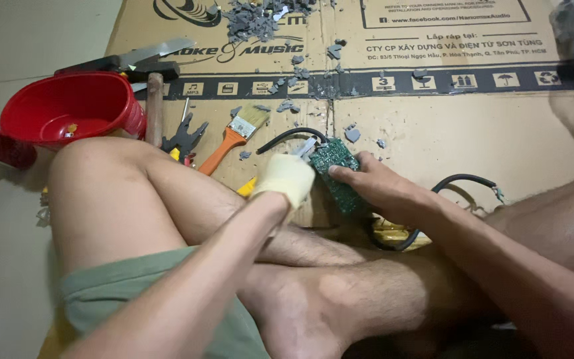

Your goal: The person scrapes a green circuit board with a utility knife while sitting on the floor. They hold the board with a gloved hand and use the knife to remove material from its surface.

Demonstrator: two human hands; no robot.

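The person is sitting on the floor with legs crossed, and the knees and green shorts (134, 286) are filling the near part of the view. Just past the legs, the left hand (287, 178) is wearing a pale yellow glove. Its fingers are curled shut into a fist, and a thin silvery tool tip seems to be poking out toward the board, but I cannot tell for sure what it is gripping. The right hand (373, 186) is bare. Its fingers are pressing down together on a green circuit board (333, 166), pinning it flat on the cardboard sheet (460, 133). A black cable (463, 181) is curling away from the board.

To do this well, I think the right hand should be holding the board firm so it is not sliding, and the tool should be pushing gently, away from the bare fingers.

Farther out, an orange-handled paintbrush (234, 138) and pliers (184, 138) are lying near the left knee. A red bowl (68, 110) is sitting beside them. At the far edge, grey broken bits (254, 20) are lying in a pile.
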